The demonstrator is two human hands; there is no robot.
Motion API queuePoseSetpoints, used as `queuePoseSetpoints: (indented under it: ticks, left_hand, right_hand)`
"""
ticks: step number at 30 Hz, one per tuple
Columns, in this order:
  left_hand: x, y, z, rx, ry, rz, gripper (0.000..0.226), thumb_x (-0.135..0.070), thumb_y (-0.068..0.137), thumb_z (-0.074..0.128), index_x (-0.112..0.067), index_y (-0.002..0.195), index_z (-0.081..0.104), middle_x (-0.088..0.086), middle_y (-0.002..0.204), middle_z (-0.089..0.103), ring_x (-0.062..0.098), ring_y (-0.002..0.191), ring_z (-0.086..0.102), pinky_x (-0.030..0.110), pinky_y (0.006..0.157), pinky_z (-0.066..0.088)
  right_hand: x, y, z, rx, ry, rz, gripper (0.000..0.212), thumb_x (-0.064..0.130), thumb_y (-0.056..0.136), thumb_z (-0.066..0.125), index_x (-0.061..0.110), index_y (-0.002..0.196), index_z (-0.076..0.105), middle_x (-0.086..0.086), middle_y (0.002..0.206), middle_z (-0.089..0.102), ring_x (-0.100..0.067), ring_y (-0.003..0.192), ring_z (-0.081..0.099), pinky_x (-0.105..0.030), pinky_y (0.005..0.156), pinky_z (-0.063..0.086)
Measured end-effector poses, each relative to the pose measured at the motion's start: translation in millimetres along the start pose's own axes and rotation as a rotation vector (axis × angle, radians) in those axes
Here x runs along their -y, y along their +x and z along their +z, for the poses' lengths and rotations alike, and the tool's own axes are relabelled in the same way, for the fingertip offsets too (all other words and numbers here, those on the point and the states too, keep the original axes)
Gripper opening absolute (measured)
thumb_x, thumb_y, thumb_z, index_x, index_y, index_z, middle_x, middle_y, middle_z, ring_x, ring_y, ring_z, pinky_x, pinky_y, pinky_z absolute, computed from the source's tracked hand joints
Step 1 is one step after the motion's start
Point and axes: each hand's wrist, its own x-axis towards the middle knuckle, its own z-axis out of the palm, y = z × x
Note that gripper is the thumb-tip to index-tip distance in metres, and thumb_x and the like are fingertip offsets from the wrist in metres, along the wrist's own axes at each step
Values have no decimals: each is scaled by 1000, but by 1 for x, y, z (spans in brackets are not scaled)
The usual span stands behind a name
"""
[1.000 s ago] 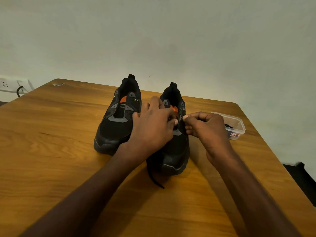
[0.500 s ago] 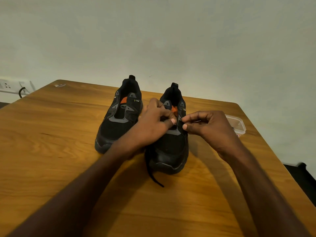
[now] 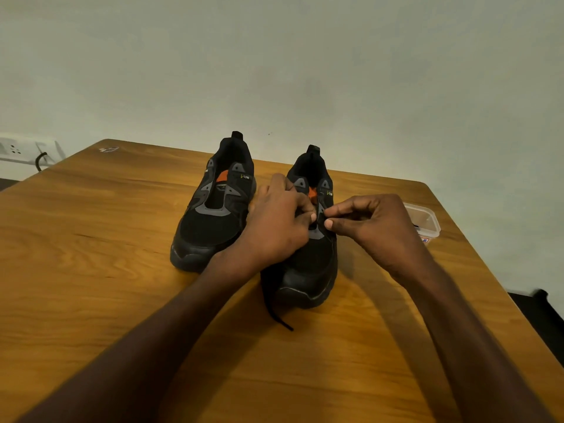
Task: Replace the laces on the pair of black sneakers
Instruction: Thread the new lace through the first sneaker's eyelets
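Shoes: two black sneakers stand side by side on the table [image 3: 91,239], toes toward me. The left shoe [image 3: 213,215] shows no lace; I am working on the right shoe [image 3: 308,264].
Left hand: my left hand [image 3: 274,227] lies over the right shoe's inner side, fingers curled in at the eyelet row. They seem to pinch the lace or the eyelet flap; which one I cannot tell, as my knuckles hide it.
Right hand: my right hand [image 3: 375,227] is closed in a pinch, thumb and forefinger [image 3: 331,222] meeting at the outer eyelet row, apparently on a lace end too thin to make out.
Lace: one black lace [image 3: 274,312] trails from under my left wrist, past the toe and onto the table.
Box: a clear box [image 3: 427,221] sits just behind my right hand, something dark inside.
Step, as I judge it: threading the lace through an eyelet low on the right shoe; the task is at an early stage.
Doing it well: hold the flap steady with the left hand, keep the tip pinched close to its end so it stays stiff, feed it straight through, then pull both sides even.
Risk: the loose tail may snag under the toe.
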Motion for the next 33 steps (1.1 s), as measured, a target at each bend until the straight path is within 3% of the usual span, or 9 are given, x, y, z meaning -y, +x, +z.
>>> queuePoseSetpoints:
  ticks: [6,10,19,22,26,27,29,31,33]
  left_hand:
    - [-2,-2,3,-20,92,-26,9,-35,100,67,-30,107,69,-5,119,37,12,113,34,45,101,41]
    - [-1,-3,1,-45,141,21,6,-40,99,65,-35,100,62,-7,116,36,11,112,36,42,93,37]
    - [11,1,-7,17,153,169,20,-39,105,55,-28,114,69,-6,119,39,13,114,41,48,102,39]
    - [17,3,-11,11,102,194,24,-35,108,49,-26,106,72,-9,119,44,14,112,48,47,99,48]
    - [19,5,-12,8,72,195,27,-33,109,48,-26,103,73,-10,118,46,11,109,51,40,95,50]
    - [19,5,-11,8,64,196,27,-33,109,48,-25,103,74,-9,117,46,11,108,51,38,95,50]
    - [20,6,-11,6,57,193,28,-33,109,48,-24,105,74,-9,117,47,11,108,51,36,94,50]
    - [21,7,-10,3,53,197,28,-33,109,48,-24,105,74,-9,116,46,11,107,51,36,94,50]
    - [21,7,-10,-5,44,206,27,-32,109,49,-24,106,74,-9,114,46,11,104,52,36,91,51]
  right_hand:
    - [0,0,-2,21,0,-7,19,9,82,85,17,100,82,9,92,79,-4,90,75,-20,77,59]
    - [1,-1,-1,13,-46,-22,8,14,84,84,18,91,82,9,86,79,-5,84,74,-22,75,59]
    - [1,-1,8,-27,-109,-75,9,20,91,72,24,86,78,9,86,75,-7,83,70,-27,72,56]
    - [7,0,5,-222,125,13,15,21,97,65,22,86,75,7,86,76,-10,83,74,-29,71,59]
    - [10,4,-9,-634,768,216,10,18,96,61,17,90,68,-4,85,71,-15,74,70,-29,60,54]
    - [5,5,-12,-728,717,198,6,15,95,60,18,95,66,-4,91,70,-15,77,69,-32,62,54]
    - [-3,5,-12,-790,265,48,23,14,94,63,24,114,60,1,110,64,-12,88,66,-32,69,57]
    - [-4,4,-9,-573,-91,-138,30,23,96,67,32,123,56,10,114,62,-6,92,63,-24,68,54]
    - [-1,3,2,-257,-254,-173,22,39,97,68,35,119,63,19,106,64,-3,89,61,-21,67,49]
